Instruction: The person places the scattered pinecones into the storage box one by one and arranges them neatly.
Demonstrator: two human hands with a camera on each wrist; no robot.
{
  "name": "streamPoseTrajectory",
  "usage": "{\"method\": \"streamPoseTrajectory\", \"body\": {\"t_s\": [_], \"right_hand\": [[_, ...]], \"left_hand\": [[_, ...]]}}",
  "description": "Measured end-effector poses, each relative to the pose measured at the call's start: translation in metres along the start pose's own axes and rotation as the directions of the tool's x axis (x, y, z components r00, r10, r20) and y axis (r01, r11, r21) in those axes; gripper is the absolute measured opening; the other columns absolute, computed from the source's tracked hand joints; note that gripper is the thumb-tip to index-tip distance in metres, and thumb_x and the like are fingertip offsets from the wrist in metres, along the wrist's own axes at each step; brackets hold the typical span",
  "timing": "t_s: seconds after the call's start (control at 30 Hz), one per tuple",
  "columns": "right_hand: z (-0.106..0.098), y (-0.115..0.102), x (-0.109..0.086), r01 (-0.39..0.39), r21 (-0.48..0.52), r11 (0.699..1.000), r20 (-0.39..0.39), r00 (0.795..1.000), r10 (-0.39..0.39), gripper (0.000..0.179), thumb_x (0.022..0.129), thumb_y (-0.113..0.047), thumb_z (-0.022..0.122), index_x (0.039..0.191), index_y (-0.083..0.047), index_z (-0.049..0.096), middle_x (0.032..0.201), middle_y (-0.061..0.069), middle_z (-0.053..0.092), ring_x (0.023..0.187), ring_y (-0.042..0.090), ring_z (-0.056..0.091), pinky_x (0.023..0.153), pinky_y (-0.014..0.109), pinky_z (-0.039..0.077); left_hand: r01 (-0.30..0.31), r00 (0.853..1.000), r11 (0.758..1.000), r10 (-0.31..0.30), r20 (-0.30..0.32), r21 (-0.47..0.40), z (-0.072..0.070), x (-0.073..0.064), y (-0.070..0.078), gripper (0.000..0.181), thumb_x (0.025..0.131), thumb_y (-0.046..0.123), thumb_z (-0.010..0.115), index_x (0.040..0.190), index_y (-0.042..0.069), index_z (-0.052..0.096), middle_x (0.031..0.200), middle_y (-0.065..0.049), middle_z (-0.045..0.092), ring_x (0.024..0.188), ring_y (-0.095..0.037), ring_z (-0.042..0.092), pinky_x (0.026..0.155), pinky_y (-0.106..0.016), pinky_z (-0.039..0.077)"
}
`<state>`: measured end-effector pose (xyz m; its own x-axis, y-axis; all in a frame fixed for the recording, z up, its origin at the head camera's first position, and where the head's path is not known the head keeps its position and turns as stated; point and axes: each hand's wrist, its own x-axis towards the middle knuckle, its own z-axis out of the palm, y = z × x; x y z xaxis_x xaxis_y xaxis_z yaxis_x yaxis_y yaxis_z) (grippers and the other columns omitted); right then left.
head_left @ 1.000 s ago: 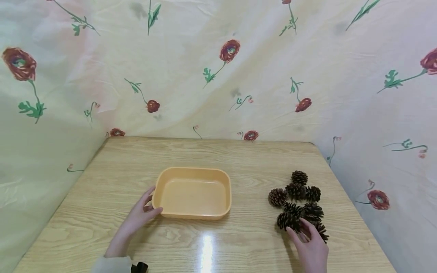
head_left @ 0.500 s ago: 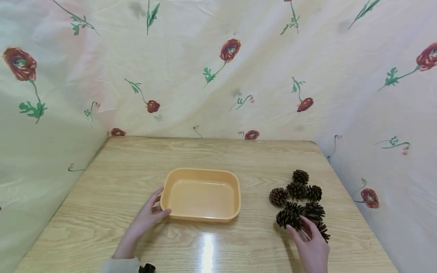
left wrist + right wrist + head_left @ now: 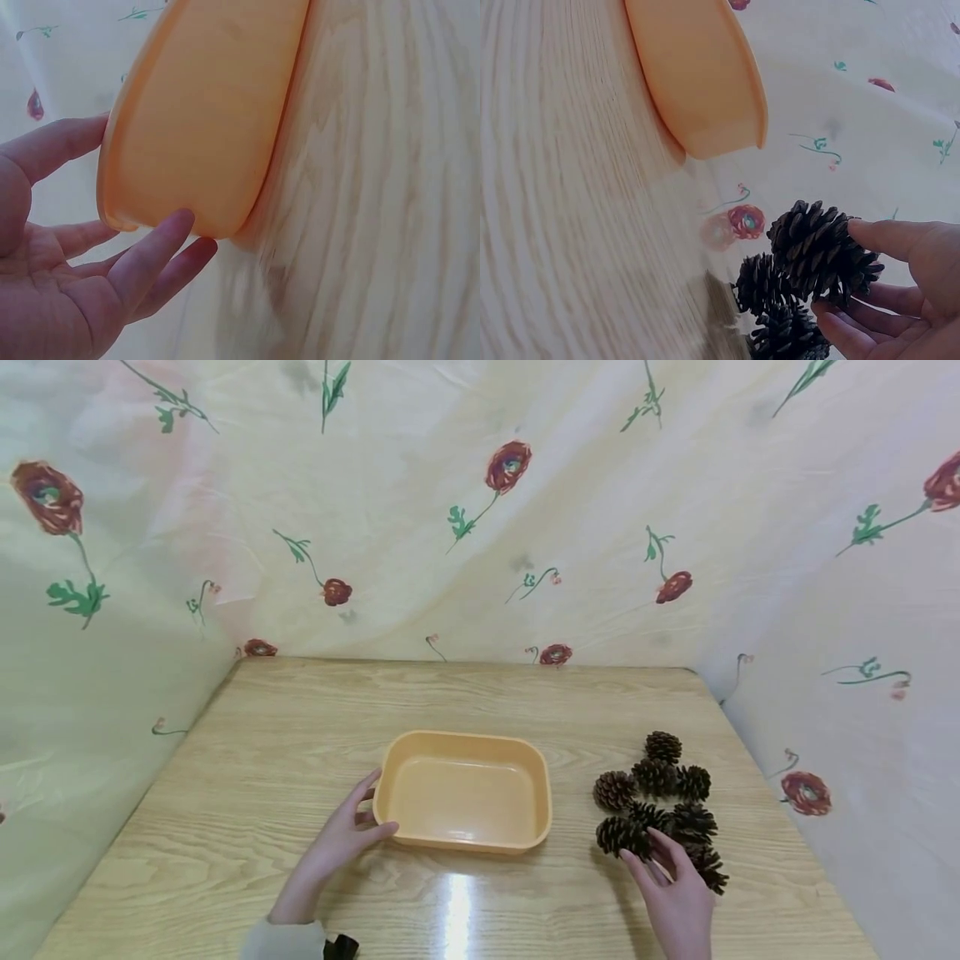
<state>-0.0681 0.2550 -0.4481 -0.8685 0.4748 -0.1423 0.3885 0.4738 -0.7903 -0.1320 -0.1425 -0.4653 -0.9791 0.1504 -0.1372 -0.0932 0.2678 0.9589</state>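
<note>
Pine cone (image 3: 621, 835) in my right hand (image 3: 678, 897), at the near left of the other cones (image 3: 656, 777) on the counter (image 3: 300, 710); its long axis runs roughly crosswise, one end facing the orange tray (image 3: 465, 797), the other toward my palm. I pinch it between thumb and fingers, parted just to its thickness. My left hand (image 3: 348, 837) holds the tray's left end, thumb at the near corner, fingers spread along the end wall.

Left hand (image 3: 352, 831): lower left of centre, thumb stands apart from fingers
Right hand (image 3: 675, 881): lower right, thumb and fingers pinch
</note>
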Motion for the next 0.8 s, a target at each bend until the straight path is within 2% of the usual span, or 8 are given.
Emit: {"method": "streamPoseTrajectory", "body": {"t_s": [0.2,0.3,0.37,0.43,0.5,0.6,0.73,0.8], "right_hand": [[0.0,-0.003,-0.001,-0.01,0.026,1.0,0.025,1.0,0.009,0.071,0.089,-0.04,0.068,0.145,-0.004,0.041,0.139,0.027,0.046,0.13,0.043,0.046,0.098,0.035,0.046],[0.0,-0.004,-0.002,0.002,0.045,0.999,0.022,1.0,-0.003,0.071,0.089,-0.04,0.068,0.144,-0.005,0.042,0.139,0.026,0.047,0.129,0.043,0.046,0.09,0.018,0.051],[0.001,-0.005,-0.003,0.014,0.065,0.998,0.015,1.0,-0.015,0.068,0.089,-0.037,0.069,0.144,-0.005,0.043,0.139,0.026,0.047,0.129,0.042,0.047,0.082,0.004,0.047],[0.001,-0.006,-0.004,0.025,0.086,0.996,0.009,1.0,-0.026,0.067,0.089,-0.035,0.069,0.143,-0.005,0.044,0.139,0.025,0.048,0.128,0.04,0.048,0.074,-0.006,0.038],[0.002,-0.008,-0.005,0.027,0.105,0.994,0.01,1.0,-0.028,0.067,0.089,-0.036,0.069,0.143,-0.006,0.044,0.14,0.024,0.047,0.128,0.038,0.048,0.072,-0.008,0.035],[0.003,-0.013,-0.006,0.03,0.118,0.993,0.009,0.999,-0.032,0.069,0.088,-0.039,0.069,0.144,-0.007,0.044,0.141,0.024,0.047,0.128,0.037,0.048,0.072,-0.007,0.036],[0.005,-0.023,-0.008,0.054,0.131,0.99,-0.005,0.999,-0.054,0.067,0.087,-0.039,0.071,0.142,-0.009,0.047,0.142,0.021,0.048,0.128,0.034,0.049,0.072,-0.007,0.037],[0.008,-0.028,-0.008,0.076,0.14,0.987,-0.015,0.997,-0.074,0.064,0.087,-0.036,0.072,0.14,-0.009,0.049,0.141,0.018,0.05,0.12,0.016,0.056,0.074,-0.006,0.038]], "left_hand": [[-0.019,1.0,1.0,0.019,-0.003,0.012,0.005,-0.004,0.001,0.085,0.082,0.009,0.075,0.153,0.009,0.027,0.139,-0.028,0.045,0.111,-0.041,0.059,0.08,-0.039,0.058],[-0.037,0.999,0.999,0.038,-0.007,0.036,0.007,-0.006,0.001,0.085,0.082,0.009,0.075,0.152,0.007,0.027,0.137,-0.028,0.046,0.111,-0.042,0.059,0.081,-0.041,0.058],[-0.046,0.999,0.998,0.046,-0.004,0.047,0.007,-0.007,0.0,0.085,0.082,0.009,0.075,0.152,0.007,0.027,0.136,-0.028,0.046,0.111,-0.042,0.059,0.082,-0.041,0.057],[-0.05,0.999,0.998,0.05,0.004,0.047,0.008,-0.007,0.0,0.085,0.082,0.008,0.075,0.152,0.006,0.027,0.136,-0.028,0.045,0.11,-0.041,0.059,0.082,-0.04,0.057],[-0.054,0.998,0.998,0.053,0.019,0.043,0.009,-0.009,0.001,0.086,0.082,0.008,0.075,0.152,0.006,0.026,0.137,-0.028,0.044,0.11,-0.039,0.059,0.081,-0.038,0.057],[-0.068,0.997,0.997,0.067,0.034,0.039,0.011,-0.012,0.002,0.086,0.082,0.008,0.075,0.152,0.004,0.025,0.138,-0.029,0.042,0.109,-0.038,0.059,0.081,-0.038,0.057],[-0.074,0.997,0.996,0.072,0.022,0.054,0.014,-0.013,0.001,0.085,0.082,0.009,0.075,0.152,0.004,0.026,0.138,-0.029,0.043,0.109,-0.037,0.059,0.082,-0.038,0.057],[-0.071,0.997,0.996,0.07,0.016,0.061,0.015,-0.013,0.0,0.086,0.082,0.01,0.076,0.152,0.006,0.027,0.137,-0.028,0.044,0.109,-0.038,0.059,0.082,-0.039,0.057]]}}
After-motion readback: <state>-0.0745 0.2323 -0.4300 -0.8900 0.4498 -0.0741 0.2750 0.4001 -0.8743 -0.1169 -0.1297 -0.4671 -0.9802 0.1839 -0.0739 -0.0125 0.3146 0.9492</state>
